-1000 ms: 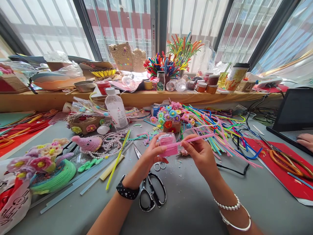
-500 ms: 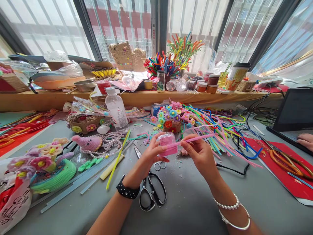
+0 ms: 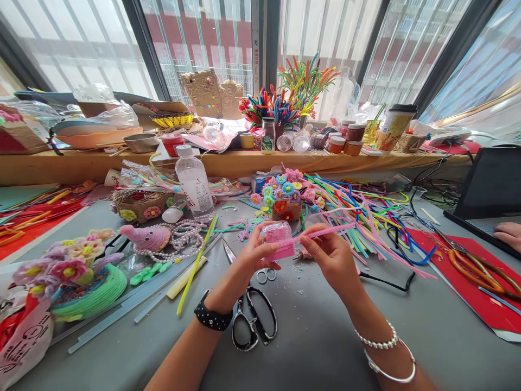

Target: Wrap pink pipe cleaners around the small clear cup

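My left hand [image 3: 255,251] is closed around a small clear plastic container [image 3: 277,231], its lower part wrapped in pink. Between thumb and fingers of my right hand [image 3: 328,252] is a pink pipe cleaner [image 3: 340,228], whose strip runs left onto the container's side. Its free end sticks out to the right past my fingers. Below the left hand lie black-handled scissors [image 3: 254,320], with smaller scissor handles [image 3: 266,276] beside them. Just behind the container stands a basket with colourful fuzzy flowers [image 3: 285,198].
Loose pipe cleaners [image 3: 366,217] spread at the back right. A water bottle [image 3: 194,184], a pink fuzzy figure [image 3: 146,237] and glue sticks [image 3: 122,309] are on the left. Orange-handled scissors [image 3: 480,266] lie on red sheets. Another person's hand [image 3: 508,234] rests on a laptop [image 3: 488,190].
Both hands stay nearly in place, still holding the container and the pipe cleaner. The pipe cleaner's free end reaches slightly less far to the right.
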Action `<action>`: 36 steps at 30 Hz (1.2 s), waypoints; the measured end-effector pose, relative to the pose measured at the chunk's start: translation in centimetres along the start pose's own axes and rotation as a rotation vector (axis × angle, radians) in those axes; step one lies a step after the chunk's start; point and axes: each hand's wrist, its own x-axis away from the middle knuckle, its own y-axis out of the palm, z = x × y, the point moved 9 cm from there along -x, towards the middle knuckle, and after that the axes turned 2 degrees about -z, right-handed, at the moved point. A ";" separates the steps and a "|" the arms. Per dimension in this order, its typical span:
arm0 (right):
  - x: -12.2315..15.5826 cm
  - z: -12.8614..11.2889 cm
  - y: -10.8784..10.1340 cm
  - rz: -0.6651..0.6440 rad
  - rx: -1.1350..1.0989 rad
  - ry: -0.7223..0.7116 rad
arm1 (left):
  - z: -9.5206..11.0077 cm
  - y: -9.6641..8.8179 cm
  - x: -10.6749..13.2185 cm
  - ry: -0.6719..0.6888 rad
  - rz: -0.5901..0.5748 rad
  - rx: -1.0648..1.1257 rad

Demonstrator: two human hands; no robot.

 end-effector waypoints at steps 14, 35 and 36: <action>0.0 -0.1 0.1 -0.006 0.035 -0.017 | 0.1 -0.1 0.1 0.021 0.005 0.016; -0.1 1.1 -0.7 0.073 -0.012 0.117 | 0.7 -0.4 0.4 0.048 0.064 0.053; -0.1 1.1 -0.5 0.043 0.017 0.124 | 1.1 -0.5 0.5 0.066 0.080 0.076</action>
